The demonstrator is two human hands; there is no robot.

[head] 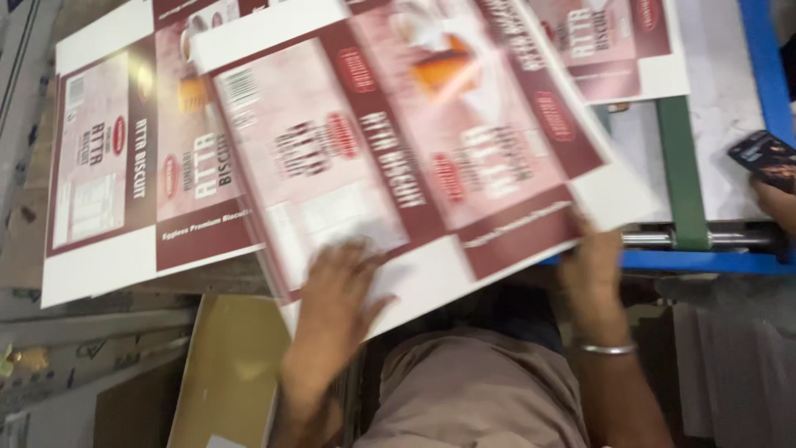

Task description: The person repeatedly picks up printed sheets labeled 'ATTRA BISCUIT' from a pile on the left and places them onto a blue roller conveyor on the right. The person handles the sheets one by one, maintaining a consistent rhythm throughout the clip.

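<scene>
A stack of flat printed carton sheets [390,149], maroon, pink and white, fills the middle of the head view, blurred by motion. My left hand [336,303] lies flat on the near edge of the top sheet, fingers spread. The right near corner of the same sheet is gripped by my right hand [593,265], thumb on top and a metal bangle [607,349] on the wrist. More sheets of the same kind [124,166] lie beneath at the left, and another [613,41] at the far right.
A blue machine frame [763,75] with a green belt [684,174] and a steel roller [730,239] stands at the right. Another person's hand holds a dark phone [767,158] there. Brown cardboard [224,365] and grey boards [83,332] lie at the lower left.
</scene>
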